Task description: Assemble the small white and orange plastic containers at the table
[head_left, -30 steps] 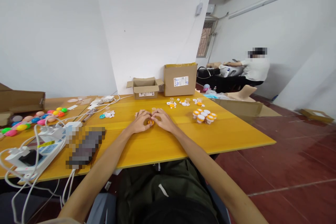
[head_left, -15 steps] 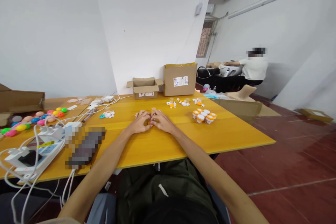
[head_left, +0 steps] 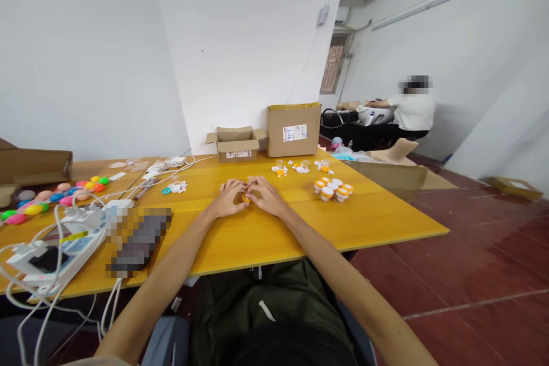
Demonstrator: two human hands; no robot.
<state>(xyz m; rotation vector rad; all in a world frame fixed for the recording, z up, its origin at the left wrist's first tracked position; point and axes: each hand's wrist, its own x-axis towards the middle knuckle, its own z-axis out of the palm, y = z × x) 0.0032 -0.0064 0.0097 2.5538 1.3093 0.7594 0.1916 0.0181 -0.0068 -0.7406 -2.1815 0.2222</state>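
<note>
My left hand (head_left: 229,199) and my right hand (head_left: 263,195) meet over the middle of the table. Between them is a small round orange lid (head_left: 246,198), and the fingers of both hands are closed around it. Most of what lies beneath the fingertips is hidden. To the right stands a cluster of small clear cups (head_left: 326,198) with orange and white lids. Farther back lie loose orange and white plastic parts (head_left: 281,172), with small clear cups among them.
An open carton (head_left: 238,148) and a taller closed box (head_left: 294,131) stand at the back. On the left are colourful balls (head_left: 55,197), a phone (head_left: 143,240), white rings (head_left: 178,187) and a power strip (head_left: 72,251) with cables. Another person (head_left: 414,108) sits in the far right background.
My hands stay in nearly the same place. The fingers have shifted slightly, and more of the orange lid shows between them. The clear rim beyond the fingers is less visible.
</note>
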